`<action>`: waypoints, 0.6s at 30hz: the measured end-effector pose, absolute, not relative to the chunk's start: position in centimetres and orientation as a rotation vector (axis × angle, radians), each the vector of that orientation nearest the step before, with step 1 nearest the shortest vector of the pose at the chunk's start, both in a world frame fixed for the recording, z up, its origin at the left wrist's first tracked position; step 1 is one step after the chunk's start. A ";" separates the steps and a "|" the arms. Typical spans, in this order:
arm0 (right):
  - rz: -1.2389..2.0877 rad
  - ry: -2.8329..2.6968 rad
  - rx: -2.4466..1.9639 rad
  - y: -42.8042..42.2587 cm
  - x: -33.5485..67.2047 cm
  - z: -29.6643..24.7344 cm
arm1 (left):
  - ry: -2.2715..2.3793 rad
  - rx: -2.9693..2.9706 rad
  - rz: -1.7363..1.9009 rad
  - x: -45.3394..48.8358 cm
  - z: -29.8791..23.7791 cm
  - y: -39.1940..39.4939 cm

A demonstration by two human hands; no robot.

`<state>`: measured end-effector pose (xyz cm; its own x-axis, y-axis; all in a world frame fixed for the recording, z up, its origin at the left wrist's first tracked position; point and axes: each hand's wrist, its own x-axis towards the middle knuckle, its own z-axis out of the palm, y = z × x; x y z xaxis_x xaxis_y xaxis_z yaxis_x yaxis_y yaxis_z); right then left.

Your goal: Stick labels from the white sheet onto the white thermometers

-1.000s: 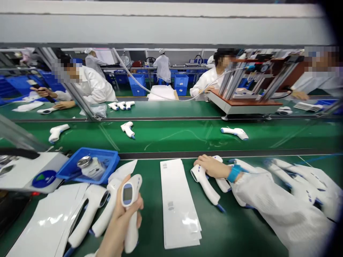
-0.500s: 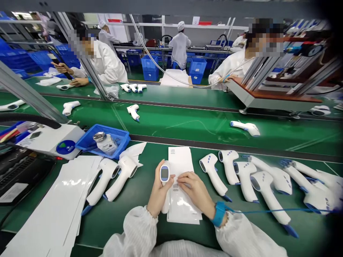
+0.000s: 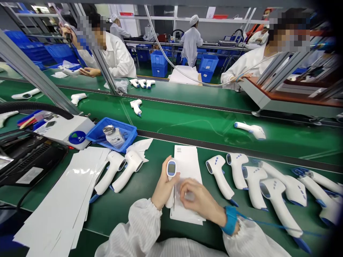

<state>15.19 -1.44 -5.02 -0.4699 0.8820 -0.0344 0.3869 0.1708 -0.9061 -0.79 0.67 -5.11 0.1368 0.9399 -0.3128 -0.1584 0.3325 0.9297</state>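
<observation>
- A shallow blue plastic tray [image 3: 107, 120] is placed on the green belt, and a small labelled bottle with a metal cap [image 3: 114, 137] is lying tilted inside it, together with some small items that cannot be told clearly.
- A white infrared thermometer [image 3: 170, 171] is grasped firmly by the left hand [image 3: 163, 186]; it is held upright, and its small lit display is turned up toward the camera.
- The lower end of this thermometer is held just over a stack of white paper sheets [image 3: 187, 160].
- The right hand [image 3: 199, 201] is kept over the lower part of the sheets, with the fingers loosely curled. The fingers are blurred, so it cannot be told whether the sheets are pinched or only touched.
- A blue wrist strap [image 3: 229, 220] is worn on the right wrist, and a thin blue cord [image 3: 268, 225] is led away from it to the right.
- Both forearms are covered by white, finely ribbed sleeves gathered at the cuffs.
- Several white thermometers with blue-tipped handles [image 3: 254, 185] are laid side by side to the right of the sheets; two more [image 3: 118, 171] are laid to the left, beside a long pile of glossy white sheets [image 3: 64, 192].
- Blue crates [image 3: 159, 60] are stacked in the background, and co-workers in white coats are seen beyond the belts.
</observation>
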 end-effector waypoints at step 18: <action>1.174 -1.725 -1.295 2.9 16.4 -1.0 | 1.024 0.879 0.940 2.5 -6.0 -2.2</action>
